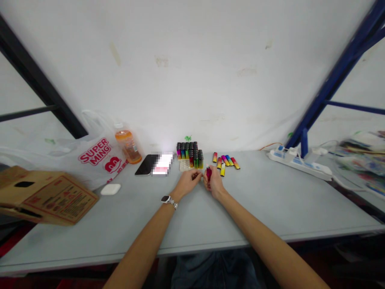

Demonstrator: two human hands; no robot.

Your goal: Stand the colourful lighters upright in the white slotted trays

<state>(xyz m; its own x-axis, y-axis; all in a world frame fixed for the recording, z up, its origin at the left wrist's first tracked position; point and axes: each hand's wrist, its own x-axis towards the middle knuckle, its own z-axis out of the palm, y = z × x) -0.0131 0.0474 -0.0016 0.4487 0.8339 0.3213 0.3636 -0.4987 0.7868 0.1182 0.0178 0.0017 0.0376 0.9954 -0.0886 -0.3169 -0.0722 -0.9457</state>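
My right hand (214, 182) is closed round a dark pink lighter (209, 172), held upright over the table. Close beside it on the left, my left hand (190, 180) has its fingers pinched together; what they hold, if anything, is too small to tell. Behind the left hand stand several black-topped colourful lighters (187, 150) in tight rows on a pale tray (184, 165), which is bare at its front left. Several bright lighter sleeves or bodies (225, 160) lie loose behind the right hand.
A tablet (147, 164) and a blurred bright screen (163, 163) lie left of the tray. Further left are an orange bottle (128, 144), a plastic bag (96, 160), a white case (110, 189) and a cardboard box (57, 196). A power strip (300, 163) lies right.
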